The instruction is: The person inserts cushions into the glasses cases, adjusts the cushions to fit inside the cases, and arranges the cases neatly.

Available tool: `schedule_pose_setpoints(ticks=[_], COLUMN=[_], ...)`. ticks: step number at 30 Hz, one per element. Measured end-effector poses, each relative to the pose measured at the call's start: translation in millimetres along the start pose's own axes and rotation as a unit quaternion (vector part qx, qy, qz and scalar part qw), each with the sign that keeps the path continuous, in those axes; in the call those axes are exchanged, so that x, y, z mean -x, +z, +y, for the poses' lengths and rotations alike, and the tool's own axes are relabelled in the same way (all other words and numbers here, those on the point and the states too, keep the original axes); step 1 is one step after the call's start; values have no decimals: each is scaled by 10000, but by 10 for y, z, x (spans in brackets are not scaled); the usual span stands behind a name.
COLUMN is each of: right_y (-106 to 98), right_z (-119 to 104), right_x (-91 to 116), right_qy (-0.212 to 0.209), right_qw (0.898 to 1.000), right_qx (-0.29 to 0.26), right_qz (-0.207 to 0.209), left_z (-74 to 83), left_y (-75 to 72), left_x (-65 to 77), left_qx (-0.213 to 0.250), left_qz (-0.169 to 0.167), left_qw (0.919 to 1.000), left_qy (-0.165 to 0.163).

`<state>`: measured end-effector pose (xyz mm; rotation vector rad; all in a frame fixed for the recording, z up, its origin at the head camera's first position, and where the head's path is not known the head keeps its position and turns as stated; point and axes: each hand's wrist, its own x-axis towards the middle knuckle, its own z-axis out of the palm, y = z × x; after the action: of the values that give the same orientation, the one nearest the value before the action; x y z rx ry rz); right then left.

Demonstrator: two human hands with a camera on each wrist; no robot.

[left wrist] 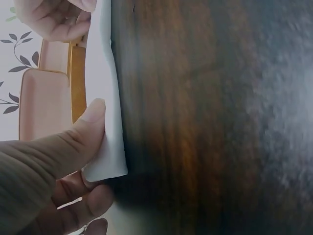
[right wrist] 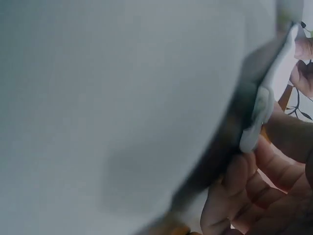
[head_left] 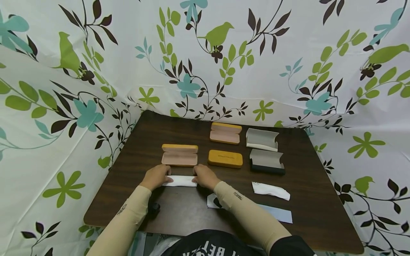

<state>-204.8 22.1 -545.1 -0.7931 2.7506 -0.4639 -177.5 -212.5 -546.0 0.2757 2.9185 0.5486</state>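
Note:
Both hands pinch the ends of a long white folded wrap, held level just in front of an open yellow glasses case with pink lining. My left hand has its thumb on top of the wrap and its fingers beneath, as the left wrist view shows at the wrap's end. At the other end, my right hand grips it between thumb and fingers. In the right wrist view the right hand is seen close up, with curled fingers under the wrap. Whatever the wrap may contain is hidden.
Behind stand a second open yellow case and a closed one. Two open boxes, one white and one dark, sit to the right. Another white wrap and a pale blue strip lie near the right forearm.

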Motion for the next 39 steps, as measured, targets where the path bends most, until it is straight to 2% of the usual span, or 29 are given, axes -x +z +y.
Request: schedule_pose_setpoints(ticks=[8, 17, 20, 22, 30, 35, 39], right_y=[44, -65, -111, -141, -223, -270, -315], right_z=[9, 40, 34, 32, 45, 2, -4], right_x=[-14, -10, -33, -47, -148, -226, -249], right_qy=[-57, 166, 168, 140, 169, 174, 296], right_qw=[9999, 9984, 9980, 9977, 9968, 9965, 9955], right_qx=[128, -533, -610, -657, -697, -712, -715], right_qz=[-64, -114, 12, 100, 351, 392, 540], left_z=[-52, -159, -205, -226, -272, -362, -376], left_y=[-12, -132, -164, -179, -272, -277, -288], left_x=[-29, -106, -131, -142, -178, -189, -219], left_qx=[239, 743, 741, 724, 1079, 1084, 1238], left_qz=[-183, -276, -265, -271, 41, 195, 360], left_qw=[9994, 9945, 9942, 9949, 9919, 9923, 9900], left_qy=[185, 683, 730, 647, 677, 562, 567])
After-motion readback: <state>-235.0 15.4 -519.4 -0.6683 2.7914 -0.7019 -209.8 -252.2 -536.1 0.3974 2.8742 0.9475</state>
